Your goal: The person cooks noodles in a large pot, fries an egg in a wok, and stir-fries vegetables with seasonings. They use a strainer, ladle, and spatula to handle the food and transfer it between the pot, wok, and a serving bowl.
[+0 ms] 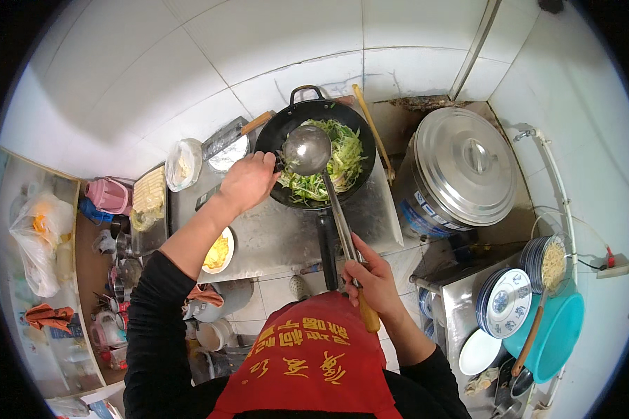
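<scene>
A black wok (pixel 367 152) with a loop handle at the far side and a long black handle towards me holds shredded green vegetables (pixel 346 152). My right hand (pixel 369 277) grips the wooden-ended handle of a metal ladle (pixel 308 150), whose bowl lies over the vegetables. At the wok's left rim is my left hand (pixel 251 180), its fingers closed around a small dark thing beside the ladle bowl; what it is, I cannot tell. A white bowl of yellow food (pixel 218 252), which looks like egg, stands below my left forearm.
A cleaver (pixel 225 139) lies across a round container left of the wok, near a plastic-lined bowl (pixel 183 164). To the right stand a wooden stick (pixel 373 128), a large lidded steel pot (pixel 464 167), stacked patterned plates (pixel 505 304), a strainer of noodles (pixel 553 264) and a turquoise basin (pixel 555 335).
</scene>
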A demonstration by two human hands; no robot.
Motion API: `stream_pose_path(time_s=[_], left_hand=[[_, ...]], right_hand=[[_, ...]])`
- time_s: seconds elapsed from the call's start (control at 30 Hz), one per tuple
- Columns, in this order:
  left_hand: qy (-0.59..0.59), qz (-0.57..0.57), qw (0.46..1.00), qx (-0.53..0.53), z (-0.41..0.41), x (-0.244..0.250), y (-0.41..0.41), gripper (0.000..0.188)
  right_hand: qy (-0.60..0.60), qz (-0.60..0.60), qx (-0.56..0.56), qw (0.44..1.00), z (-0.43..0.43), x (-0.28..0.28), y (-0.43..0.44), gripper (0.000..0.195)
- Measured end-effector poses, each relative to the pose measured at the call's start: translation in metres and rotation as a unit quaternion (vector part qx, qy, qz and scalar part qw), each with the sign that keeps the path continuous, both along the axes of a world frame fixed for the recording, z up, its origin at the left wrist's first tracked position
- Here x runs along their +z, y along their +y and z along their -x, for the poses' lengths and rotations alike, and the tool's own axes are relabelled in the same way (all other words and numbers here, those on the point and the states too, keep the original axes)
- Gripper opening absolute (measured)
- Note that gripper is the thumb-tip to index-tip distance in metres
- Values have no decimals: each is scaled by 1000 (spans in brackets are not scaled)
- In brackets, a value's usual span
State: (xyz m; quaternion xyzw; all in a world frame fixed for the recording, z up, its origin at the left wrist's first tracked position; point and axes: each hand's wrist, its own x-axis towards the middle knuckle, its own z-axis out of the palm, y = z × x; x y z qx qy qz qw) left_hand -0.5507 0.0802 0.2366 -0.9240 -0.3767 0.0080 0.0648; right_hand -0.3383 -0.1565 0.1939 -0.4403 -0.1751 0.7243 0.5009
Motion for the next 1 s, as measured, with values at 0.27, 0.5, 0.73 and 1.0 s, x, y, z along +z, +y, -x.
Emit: stream_pose_path(time_s=[0.27, 0.5, 0.73, 1.0], left_hand=[[44, -18, 999, -19, -16, 19, 10, 26], [50, -25, 998, -15, -24, 30, 15, 26], [13, -46, 999, -9, -33, 42, 17, 27], [-321, 19, 942, 101, -39, 56, 19, 36]], right_hand=[[24, -26, 12, 999, -8, -8, -1, 59], [23, -23, 27, 999, -12, -4, 1, 59], [49, -10, 16, 999, -14, -1, 0, 59], [3, -7, -1, 1000, -14, 0, 3, 58]])
